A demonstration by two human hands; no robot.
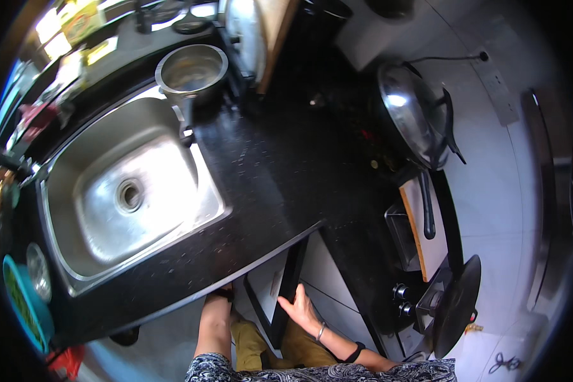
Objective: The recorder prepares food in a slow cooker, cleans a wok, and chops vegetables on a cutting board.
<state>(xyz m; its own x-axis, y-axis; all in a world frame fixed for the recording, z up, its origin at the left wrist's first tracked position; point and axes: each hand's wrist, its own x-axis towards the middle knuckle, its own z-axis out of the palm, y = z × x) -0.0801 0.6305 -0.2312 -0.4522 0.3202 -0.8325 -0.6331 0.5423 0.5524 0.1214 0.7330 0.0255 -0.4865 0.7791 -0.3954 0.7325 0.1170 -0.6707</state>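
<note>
Below the black countertop's front edge, a dark-framed cabinet door (pixel 292 286) stands open in front of my legs. My right hand (pixel 302 309) is beside the door's edge, thumb and fingers apart; whether it touches the door cannot be told. It wears a bracelet on the wrist and a dark band farther up the forearm. My left forearm reaches under the counter, so the left hand itself is hidden. Above, the stainless steel sink (pixel 138 191) holds nothing that I can see. A metal saucepan (pixel 191 71) sits at the sink's far right corner, its dark handle pointing towards me.
A teal basin (pixel 26 305) of greens and a clear bowl (pixel 38 272) stand at left. On the right are a lidded pan (pixel 408 114), a white board (pixel 429 224) with a dark-handled utensil, stove knobs (pixel 401 291) and a dark wok (pixel 457 305). A red plastic bag (pixel 69 362) is lower left.
</note>
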